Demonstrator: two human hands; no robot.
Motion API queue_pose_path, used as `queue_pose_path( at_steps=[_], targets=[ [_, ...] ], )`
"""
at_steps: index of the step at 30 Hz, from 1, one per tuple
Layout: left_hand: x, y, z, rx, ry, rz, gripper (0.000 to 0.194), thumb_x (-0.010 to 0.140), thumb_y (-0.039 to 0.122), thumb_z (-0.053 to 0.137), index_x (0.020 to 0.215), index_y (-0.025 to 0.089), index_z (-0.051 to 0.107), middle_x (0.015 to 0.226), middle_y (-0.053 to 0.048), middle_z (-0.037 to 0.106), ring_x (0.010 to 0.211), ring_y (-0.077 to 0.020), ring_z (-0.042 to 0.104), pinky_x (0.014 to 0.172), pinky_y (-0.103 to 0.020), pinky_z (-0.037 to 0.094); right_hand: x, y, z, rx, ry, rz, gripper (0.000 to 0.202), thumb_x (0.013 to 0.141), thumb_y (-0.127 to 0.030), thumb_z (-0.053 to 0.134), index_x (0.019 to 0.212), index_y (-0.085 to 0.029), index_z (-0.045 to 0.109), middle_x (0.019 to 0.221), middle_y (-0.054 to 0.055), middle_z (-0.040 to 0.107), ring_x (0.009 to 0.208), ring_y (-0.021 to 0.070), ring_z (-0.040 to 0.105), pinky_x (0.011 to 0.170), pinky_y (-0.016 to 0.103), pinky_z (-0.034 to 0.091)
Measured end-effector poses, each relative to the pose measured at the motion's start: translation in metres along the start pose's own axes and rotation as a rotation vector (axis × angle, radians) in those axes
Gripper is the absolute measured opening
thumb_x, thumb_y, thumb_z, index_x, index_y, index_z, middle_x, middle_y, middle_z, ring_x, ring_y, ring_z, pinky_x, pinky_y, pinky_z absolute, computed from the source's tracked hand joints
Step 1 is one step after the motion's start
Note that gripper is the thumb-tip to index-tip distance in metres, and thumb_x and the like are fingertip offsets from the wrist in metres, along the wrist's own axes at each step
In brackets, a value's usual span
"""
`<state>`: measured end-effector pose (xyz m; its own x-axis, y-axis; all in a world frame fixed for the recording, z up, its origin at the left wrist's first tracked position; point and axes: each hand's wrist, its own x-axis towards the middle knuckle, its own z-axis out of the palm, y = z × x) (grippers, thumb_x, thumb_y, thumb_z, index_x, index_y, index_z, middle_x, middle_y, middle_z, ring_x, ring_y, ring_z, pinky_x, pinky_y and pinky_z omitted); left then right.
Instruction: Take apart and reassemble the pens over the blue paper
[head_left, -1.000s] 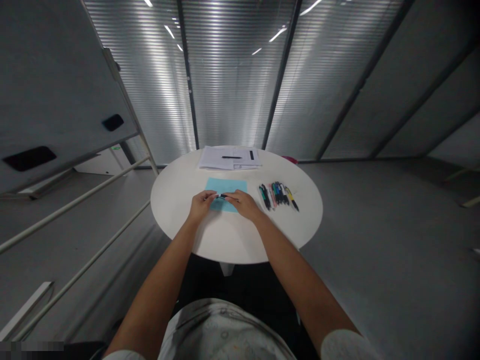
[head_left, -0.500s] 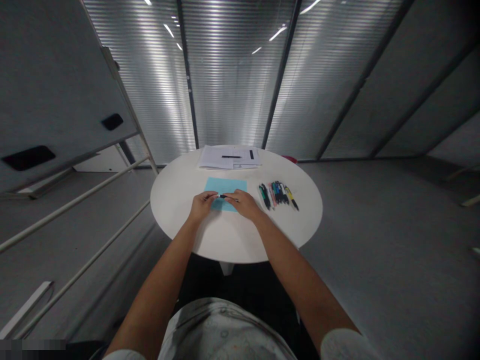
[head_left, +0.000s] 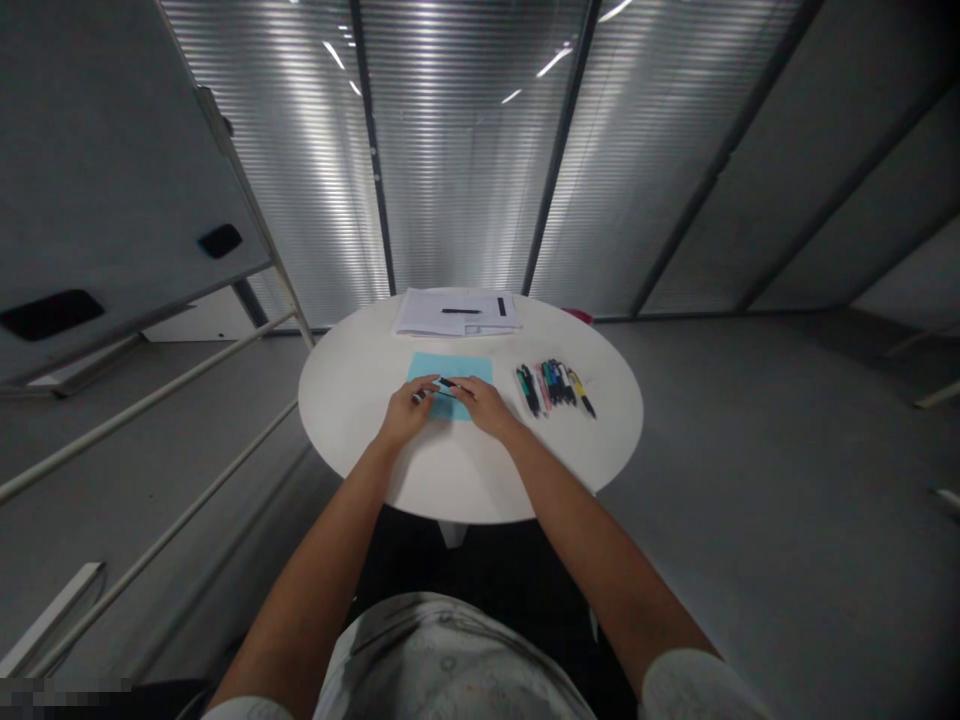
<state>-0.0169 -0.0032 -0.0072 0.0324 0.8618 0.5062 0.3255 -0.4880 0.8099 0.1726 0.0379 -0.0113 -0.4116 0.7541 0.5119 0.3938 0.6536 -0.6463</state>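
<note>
Over a light-blue sheet [head_left: 454,366] on the table, my hands face each other, close together. My right hand [head_left: 487,404] is closed on a black pen [head_left: 448,382], whose dark end points toward my left fingers. My left hand [head_left: 405,408] is closed on a small dark pen part [head_left: 418,397]. A thin dark line shows just below the pen, between the two hands; it is too small to name. The fingers hide most of both pieces.
Several pens [head_left: 553,384] lie in a row right of the sheet. White papers [head_left: 427,318] with a black pen [head_left: 461,311] on top lie at the back of the round white table [head_left: 352,380]. A whiteboard on a frame [head_left: 142,250] stands at the left.
The dark piece that lay level between both hands now tilts in my right fingers, its left end raised. My left fingers have shifted and curl round a dark part.
</note>
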Motion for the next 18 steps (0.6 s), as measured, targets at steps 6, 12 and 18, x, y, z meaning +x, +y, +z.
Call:
queue_pose_path(
  at_steps=[6, 12, 18],
  targets=[
    [0.003, -0.005, -0.002, -0.078, 0.264, -0.09, 0.045, 0.067, 0.008, 0.059, 0.109, 0.025, 0.061, 0.085, -0.001, 0.066, 0.069, -0.0135, 0.056, 0.064, -0.027, 0.044, 0.002, 0.001, -0.002, 0.008, 0.222, 0.105, 0.034, 0.098, -0.036, 0.037, 0.118, -0.017, 0.056, 0.105, 0.009, 0.064, 0.094, 0.0187, 0.059, 0.085, 0.032, 0.047],
    [0.005, -0.006, -0.003, -0.127, 0.387, -0.177, 0.042, 0.06, 0.003, 0.051, 0.096, 0.024, 0.061, 0.078, 0.0, 0.061, 0.067, -0.0136, 0.053, 0.061, -0.027, 0.042, -0.005, -0.012, -0.006, -0.485, 0.053, 0.175, 0.03, 0.09, -0.026, 0.053, 0.118, -0.017, 0.057, 0.109, 0.012, 0.064, 0.102, 0.0247, 0.056, 0.09, 0.036, 0.044],
    [0.006, -0.014, -0.002, -0.09, 0.352, -0.208, 0.029, 0.061, 0.007, 0.054, 0.085, 0.021, 0.065, 0.075, -0.001, 0.06, 0.062, -0.0133, 0.051, 0.058, -0.028, 0.041, -0.005, -0.023, -0.006, -0.689, -0.132, 0.217, 0.023, 0.093, -0.025, 0.05, 0.111, -0.019, 0.063, 0.102, 0.011, 0.068, 0.097, 0.0258, 0.057, 0.084, 0.035, 0.044]
  ],
)
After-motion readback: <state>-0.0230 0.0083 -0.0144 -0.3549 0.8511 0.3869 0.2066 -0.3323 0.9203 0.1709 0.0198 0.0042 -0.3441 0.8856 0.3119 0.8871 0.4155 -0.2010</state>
